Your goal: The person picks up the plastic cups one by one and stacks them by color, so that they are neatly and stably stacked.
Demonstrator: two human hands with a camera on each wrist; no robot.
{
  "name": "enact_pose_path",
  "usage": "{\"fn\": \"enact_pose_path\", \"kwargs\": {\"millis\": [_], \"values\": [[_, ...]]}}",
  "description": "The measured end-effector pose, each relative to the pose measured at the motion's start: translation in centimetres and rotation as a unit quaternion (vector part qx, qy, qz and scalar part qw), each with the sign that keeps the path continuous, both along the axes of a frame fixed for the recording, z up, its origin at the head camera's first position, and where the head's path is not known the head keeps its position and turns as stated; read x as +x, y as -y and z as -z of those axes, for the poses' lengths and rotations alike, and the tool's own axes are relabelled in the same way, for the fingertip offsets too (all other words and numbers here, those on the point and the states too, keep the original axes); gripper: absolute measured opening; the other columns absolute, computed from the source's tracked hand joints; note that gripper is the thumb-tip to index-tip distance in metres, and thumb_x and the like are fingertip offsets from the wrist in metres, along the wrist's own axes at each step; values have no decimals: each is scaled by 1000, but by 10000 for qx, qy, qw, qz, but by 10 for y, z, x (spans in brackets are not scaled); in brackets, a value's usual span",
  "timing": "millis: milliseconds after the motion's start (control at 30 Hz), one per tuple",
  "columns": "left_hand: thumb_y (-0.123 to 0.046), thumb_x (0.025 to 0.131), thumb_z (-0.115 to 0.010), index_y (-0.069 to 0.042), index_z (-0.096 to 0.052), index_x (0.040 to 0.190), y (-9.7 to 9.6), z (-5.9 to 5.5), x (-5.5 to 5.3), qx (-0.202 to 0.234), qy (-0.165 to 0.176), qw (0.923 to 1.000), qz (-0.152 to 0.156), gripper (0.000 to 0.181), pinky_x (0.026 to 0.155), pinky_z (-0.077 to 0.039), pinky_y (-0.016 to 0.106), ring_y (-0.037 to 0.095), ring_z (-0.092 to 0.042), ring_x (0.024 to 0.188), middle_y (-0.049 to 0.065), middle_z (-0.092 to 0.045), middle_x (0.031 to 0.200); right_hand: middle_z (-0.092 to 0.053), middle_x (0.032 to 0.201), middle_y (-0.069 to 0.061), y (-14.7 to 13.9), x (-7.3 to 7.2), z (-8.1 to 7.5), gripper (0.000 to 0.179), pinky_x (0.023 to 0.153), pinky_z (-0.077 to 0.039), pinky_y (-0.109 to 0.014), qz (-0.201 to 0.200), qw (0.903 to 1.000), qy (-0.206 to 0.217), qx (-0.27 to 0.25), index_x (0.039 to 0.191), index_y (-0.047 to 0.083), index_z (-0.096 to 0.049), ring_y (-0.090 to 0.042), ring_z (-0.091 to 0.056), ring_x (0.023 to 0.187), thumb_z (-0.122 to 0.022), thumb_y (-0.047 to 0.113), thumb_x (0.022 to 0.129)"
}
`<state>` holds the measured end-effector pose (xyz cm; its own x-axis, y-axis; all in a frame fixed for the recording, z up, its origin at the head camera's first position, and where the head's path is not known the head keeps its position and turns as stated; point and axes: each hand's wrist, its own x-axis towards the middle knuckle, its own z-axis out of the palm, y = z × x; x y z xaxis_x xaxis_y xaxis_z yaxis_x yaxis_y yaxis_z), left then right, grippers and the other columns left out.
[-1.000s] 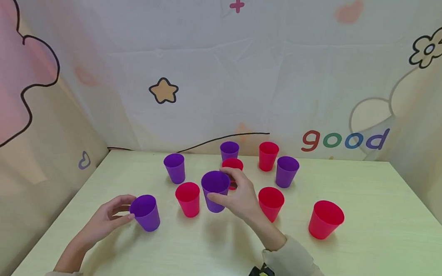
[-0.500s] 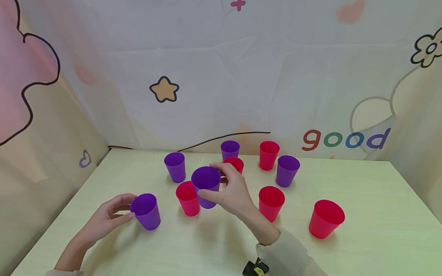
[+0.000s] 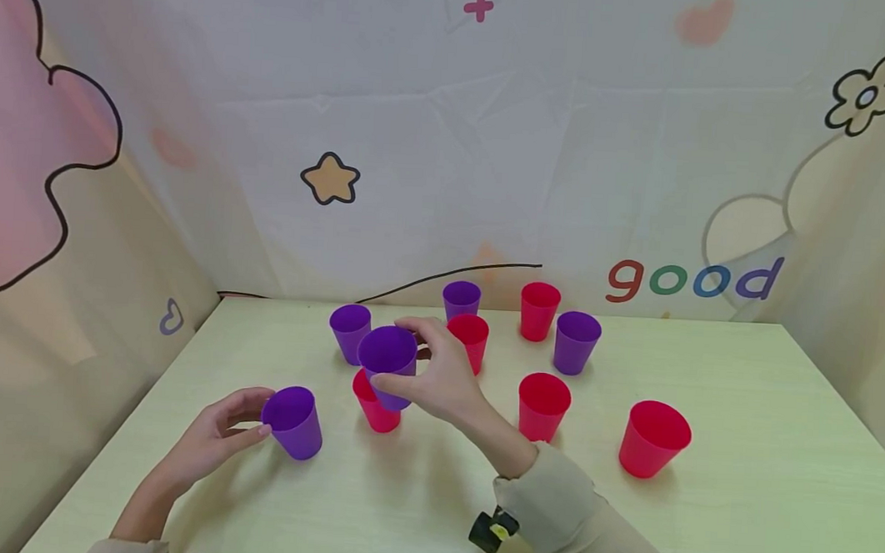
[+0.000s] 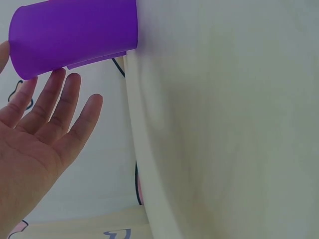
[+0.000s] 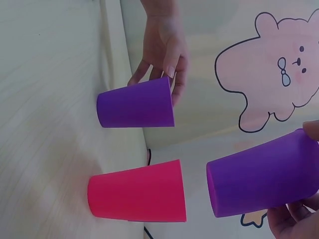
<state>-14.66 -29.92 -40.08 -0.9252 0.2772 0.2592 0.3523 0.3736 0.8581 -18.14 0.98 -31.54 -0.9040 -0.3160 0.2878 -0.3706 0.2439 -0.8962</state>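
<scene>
My right hand (image 3: 440, 377) holds a purple cup (image 5: 259, 174) upright above the table, thumb on its near side and fingers round the far side by the rim. In the head view this cup overlaps a red cup (image 3: 381, 417) standing behind it. At the left, another purple cup (image 3: 299, 430) stands upright on the table. My left hand (image 3: 212, 436) is beside that cup, with thumb and fingertips at its rim. The left wrist view shows these fingers fairly straight and spread, their tips against the cup wall (image 4: 75, 37).
Behind the hands stand purple cups (image 3: 349, 332) (image 3: 461, 299) (image 3: 577, 342) and red cups (image 3: 468, 338) (image 3: 539, 312). Two more red cups, one at centre right (image 3: 544, 407) and one farther right (image 3: 654, 442), stand on the pale table (image 3: 761, 510). A printed cloth (image 3: 419, 142) hangs behind the table.
My right hand has carried its purple cup leftward and slightly up, from beside the red cup to in front of it. The left hand and its cup have stayed put.
</scene>
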Motion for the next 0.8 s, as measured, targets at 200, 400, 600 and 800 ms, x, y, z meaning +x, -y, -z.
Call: {"fn": "enact_pose_path", "kwargs": {"millis": [200,400,600,800], "values": [[-4,86,-61,5,-48,121,0,0,-1,-61,98,9999,-42,39,80,-47,21,10,-56,97,22,-57,109,-52,110,-5,9,-2,-2,61,79,-47,-33,-149,9999,-31,-28,122,7,-51,-20,-51,98,-76,18,68],[-4,86,-60,5,-48,122,1,1,0,-36,135,9999,-60,39,80,-47,21,10,-56,97,22,-57,109,-53,111,-5,20,-5,-3,61,78,-48,-33,-219,9996,-140,130,121,6,-51,-21,-52,97,-77,20,68],[-6,86,-60,5,-47,122,2,2,-1,-115,185,9997,-109,40,80,-47,21,10,-56,98,22,-57,109,-52,114,-6,30,-6,-4,64,76,-48,-27,-313,9993,-131,164,124,5,-49,-20,-54,98,-77,18,68],[-7,86,-61,5,-48,122,3,4,-3,-153,216,9996,-131,40,80,-47,21,8,-56,97,20,-57,109,-52,114,-6,40,-8,-4,64,75,-48,-26,-396,9990,-129,132,125,4,-49,-20,-54,96,-77,18,68]]}}
